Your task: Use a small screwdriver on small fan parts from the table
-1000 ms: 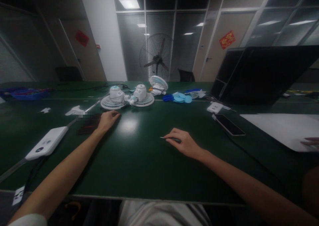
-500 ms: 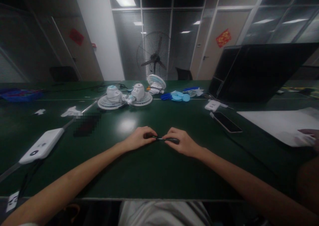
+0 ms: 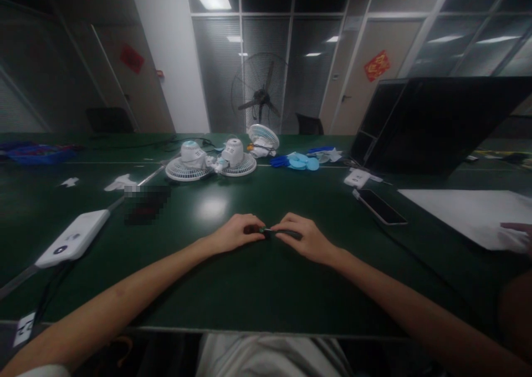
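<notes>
Over the green tabletop (image 3: pixel 257 299), my two hands meet in front of me. My right hand (image 3: pixel 308 239) is closed around a screwdriver (image 3: pixel 293 234) with a dark handle, its thin metal shaft pointing left. My left hand (image 3: pixel 233 234) pinches a small dark-green piece (image 3: pixel 262 230) between thumb and fingers. The shaft's tip reaches this piece; whether it sits inside it, I cannot tell. Most of the piece is hidden by my fingertips, and its kind is too small to make out.
Small white fans (image 3: pixel 235 158) stand further back, beside blue gloves (image 3: pixel 297 161). To the right lie a phone (image 3: pixel 382 206) and white sheet (image 3: pixel 453 210), with another person's hand (image 3: pixel 517 228) at its edge. A white power bank-like box (image 3: pixel 75 238) lies left; a black monitor (image 3: pixel 440 125) stands right.
The view has shifted slightly. My hands stay together, and a little more of the green piece shows at my left fingertips. The other person's hand has moved slightly on the sheet.
</notes>
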A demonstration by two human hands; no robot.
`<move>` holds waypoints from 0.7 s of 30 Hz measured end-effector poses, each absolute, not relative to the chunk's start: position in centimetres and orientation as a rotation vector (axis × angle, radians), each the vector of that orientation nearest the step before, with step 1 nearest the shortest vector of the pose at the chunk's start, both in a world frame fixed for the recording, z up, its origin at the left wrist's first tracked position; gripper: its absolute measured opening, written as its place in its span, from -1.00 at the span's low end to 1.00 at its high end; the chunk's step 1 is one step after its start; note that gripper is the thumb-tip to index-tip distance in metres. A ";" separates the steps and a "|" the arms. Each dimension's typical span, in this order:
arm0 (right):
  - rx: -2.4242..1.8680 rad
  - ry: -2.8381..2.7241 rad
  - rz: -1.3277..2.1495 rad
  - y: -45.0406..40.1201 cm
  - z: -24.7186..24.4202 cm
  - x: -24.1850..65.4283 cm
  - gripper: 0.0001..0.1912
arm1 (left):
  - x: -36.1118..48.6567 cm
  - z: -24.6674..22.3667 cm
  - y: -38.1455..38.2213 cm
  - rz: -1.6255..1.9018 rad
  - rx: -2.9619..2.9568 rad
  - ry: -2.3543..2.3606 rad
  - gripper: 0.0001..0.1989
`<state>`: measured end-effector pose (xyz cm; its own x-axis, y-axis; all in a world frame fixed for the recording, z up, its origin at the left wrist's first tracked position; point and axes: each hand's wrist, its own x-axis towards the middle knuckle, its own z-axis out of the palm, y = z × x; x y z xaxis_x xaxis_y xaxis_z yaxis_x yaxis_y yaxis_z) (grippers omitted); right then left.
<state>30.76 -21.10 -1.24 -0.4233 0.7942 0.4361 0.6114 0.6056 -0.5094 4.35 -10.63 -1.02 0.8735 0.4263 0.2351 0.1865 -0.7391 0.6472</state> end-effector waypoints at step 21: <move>-1.142 -2.131 0.374 -21.3 -1.1 31.1 -0.77 | -5.0 -2.0 1.5 0.757 2.509 1.418 -0.73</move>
